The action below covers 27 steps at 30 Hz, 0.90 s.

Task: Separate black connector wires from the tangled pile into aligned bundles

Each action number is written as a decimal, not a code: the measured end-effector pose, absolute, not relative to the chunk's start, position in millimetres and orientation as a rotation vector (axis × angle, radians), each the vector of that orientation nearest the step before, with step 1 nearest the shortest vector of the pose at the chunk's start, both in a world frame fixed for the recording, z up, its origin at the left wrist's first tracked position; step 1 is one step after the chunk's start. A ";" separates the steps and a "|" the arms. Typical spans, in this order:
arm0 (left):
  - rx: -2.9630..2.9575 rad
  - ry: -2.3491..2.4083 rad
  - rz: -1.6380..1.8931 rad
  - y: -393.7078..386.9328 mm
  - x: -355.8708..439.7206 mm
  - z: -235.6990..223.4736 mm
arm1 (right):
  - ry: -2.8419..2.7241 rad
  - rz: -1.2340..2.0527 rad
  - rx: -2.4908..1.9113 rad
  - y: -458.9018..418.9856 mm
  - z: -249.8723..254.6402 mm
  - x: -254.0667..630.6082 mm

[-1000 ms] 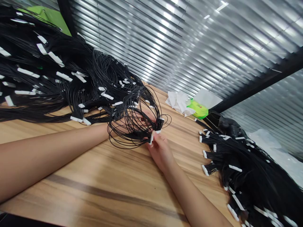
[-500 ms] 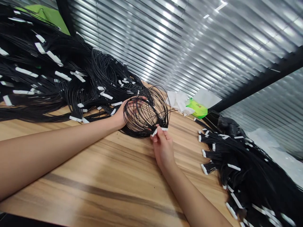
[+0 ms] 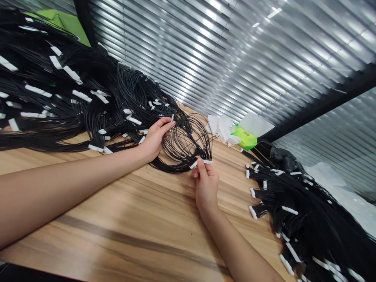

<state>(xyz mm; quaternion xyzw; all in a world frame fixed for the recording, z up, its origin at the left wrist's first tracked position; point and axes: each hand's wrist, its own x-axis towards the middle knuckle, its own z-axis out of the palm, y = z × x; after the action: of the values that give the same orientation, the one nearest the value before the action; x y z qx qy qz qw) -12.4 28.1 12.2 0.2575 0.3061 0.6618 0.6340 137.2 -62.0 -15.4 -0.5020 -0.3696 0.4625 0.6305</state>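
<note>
Wood-grain tabletop (image 3: 117,219) beneath a heap of black wires (image 3: 88,105) with white connectors, upper left. Then left hand (image 3: 155,139), fingers loosely apart against wire loops (image 3: 185,145). Right hand (image 3: 207,186), thumb (image 3: 200,166) and forefinger pinched on a white connector (image 3: 202,161). Second wire bundle (image 3: 305,211), far right. Apparently separating one bunch, with further drawing-free called for.

**Room along the tabletop, wires on both flanks**

A hand can pass over the wooden tabletop (image 3: 123,231) across the lower middle of the frame. The black wire bundle (image 3: 58,98) blocks the upper left, a second wire bundle (image 3: 305,219) blocks the right edge, and crumpled tissues (image 3: 220,127) and a green packet (image 3: 246,137) fill the far corner.
</note>
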 end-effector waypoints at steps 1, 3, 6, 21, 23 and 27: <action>0.586 0.707 1.544 28.5 -12.7 11.3 | -0.881 1.063 -1.161 -62.4 -15.3 136.9; 0.561 0.711 1.548 29.4 -13.3 9.5 | -0.923 1.072 -1.168 -63.1 -14.9 136.6; 0.598 0.617 1.283 29.4 -13.4 7.2 | -0.852 1.080 -1.123 -62.4 -14.3 136.8; 0.510 0.503 0.857 29.7 -19.8 5.4 | -0.745 1.088 -1.067 -59.5 -13.0 137.1; 0.523 0.458 0.894 30.7 -20.2 3.7 | -0.754 1.085 -1.063 -59.4 -13.0 137.2; 0.558 0.314 0.754 25.1 -19.4 6.1 | -0.770 1.080 -1.070 -58.8 -13.8 137.6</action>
<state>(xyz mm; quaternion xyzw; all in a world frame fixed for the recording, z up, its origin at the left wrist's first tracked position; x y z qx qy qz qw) -19.4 25.1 6.1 0.2677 0.1507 0.3617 0.8802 137.6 -58.8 -13.8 -0.4724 -0.3402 0.4769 0.6585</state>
